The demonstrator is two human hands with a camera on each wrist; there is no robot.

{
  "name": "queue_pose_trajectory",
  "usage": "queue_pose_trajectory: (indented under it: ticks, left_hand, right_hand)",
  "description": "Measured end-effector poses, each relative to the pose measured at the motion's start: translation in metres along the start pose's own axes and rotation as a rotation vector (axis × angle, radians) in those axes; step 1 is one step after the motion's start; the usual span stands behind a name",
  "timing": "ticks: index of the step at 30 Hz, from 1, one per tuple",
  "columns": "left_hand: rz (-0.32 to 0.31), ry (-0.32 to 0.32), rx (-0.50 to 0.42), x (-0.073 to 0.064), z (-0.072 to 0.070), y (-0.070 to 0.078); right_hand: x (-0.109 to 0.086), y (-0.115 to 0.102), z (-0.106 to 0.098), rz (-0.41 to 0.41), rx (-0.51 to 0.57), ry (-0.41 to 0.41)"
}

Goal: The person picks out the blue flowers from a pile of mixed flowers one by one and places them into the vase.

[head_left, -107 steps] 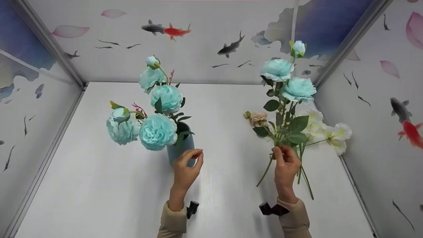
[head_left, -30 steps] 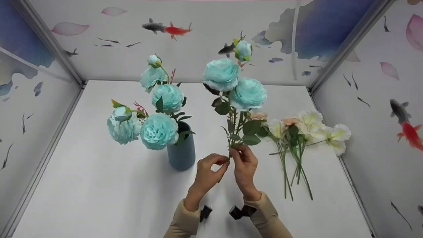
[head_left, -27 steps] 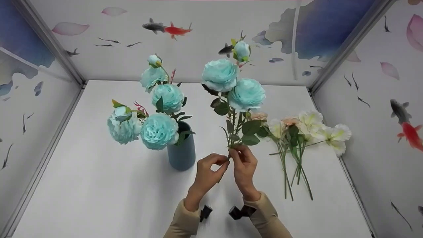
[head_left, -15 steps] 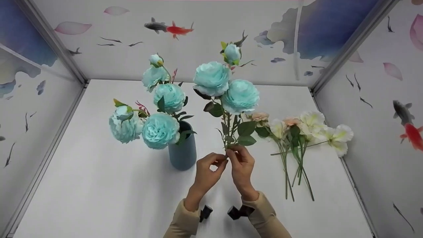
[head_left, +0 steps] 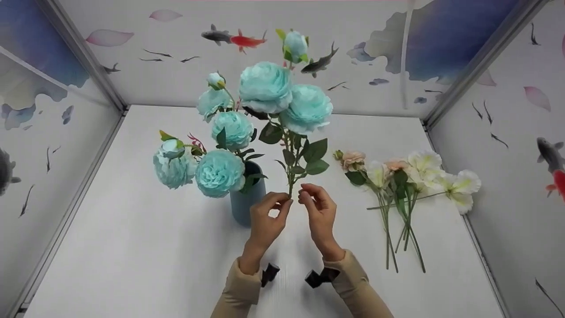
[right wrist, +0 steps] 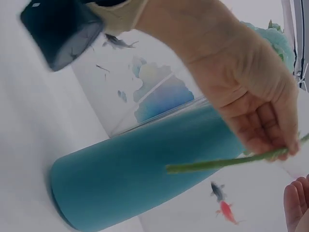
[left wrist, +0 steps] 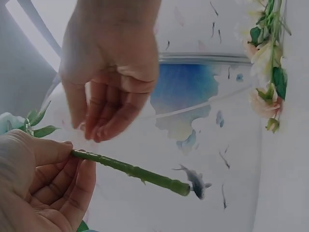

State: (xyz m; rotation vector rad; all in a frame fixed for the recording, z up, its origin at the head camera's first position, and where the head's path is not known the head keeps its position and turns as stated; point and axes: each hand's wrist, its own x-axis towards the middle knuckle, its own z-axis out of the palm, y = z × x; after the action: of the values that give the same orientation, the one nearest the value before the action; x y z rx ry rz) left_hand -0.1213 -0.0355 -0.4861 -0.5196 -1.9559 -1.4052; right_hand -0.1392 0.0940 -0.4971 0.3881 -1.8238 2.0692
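A spray of turquoise peonies (head_left: 265,87), two full blooms and a bud, stands upright in front of me. My left hand (head_left: 267,218) pinches its green stem (left wrist: 135,173) between thumb and fingers; the cut lower end sticks out past the fingertips. Just right of the stem is my right hand (head_left: 321,216), fingers loosely bent, apart from it and holding nothing. Behind and left of my left hand stands a blue vase (head_left: 240,210), partly hidden by that hand. Similar turquoise peonies (head_left: 219,173) lean leftward out of the vase.
On the right of the white table (head_left: 145,265) lie several loose flowers, among them white blooms (head_left: 423,168) and a peach one (head_left: 353,160), stems pointing toward me. Walls printed with fish (head_left: 247,41) enclose the table on three sides.
The peony spray came from the right toward the vase in my right hand. My left hand took the stem, then my right hand let go. The spray is now higher and further left.
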Motion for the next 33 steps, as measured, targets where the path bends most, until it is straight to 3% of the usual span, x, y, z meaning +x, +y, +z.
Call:
queue_pose_trajectory:
  ticks: [4,7,13,18,26,33]
  left_hand:
    - [0.006,0.045,0.007,0.012,-0.009,0.008]
    - [0.029,0.086,0.002,0.021,-0.014,0.015]
    - [0.123,0.192,0.05,0.045,-0.023,0.024]
    - [0.151,0.271,0.082,0.059,-0.031,0.021]
    - [0.187,0.336,0.071,0.078,-0.044,0.017]
    - [0.185,0.375,0.028,0.089,-0.048,0.014]
  right_hand:
    - [0.007,0.006,0.003,0.093,-0.023,-0.055]
    - [0.014,0.002,0.008,0.112,-0.064,-0.119]
    - [0.026,-0.008,0.017,0.093,-0.089,-0.242]
    - [0.03,-0.01,0.023,0.077,-0.098,-0.288]
    - [0.032,-0.011,0.03,0.069,-0.096,-0.308]
    - [0.035,-0.012,0.039,0.023,-0.123,-0.373]
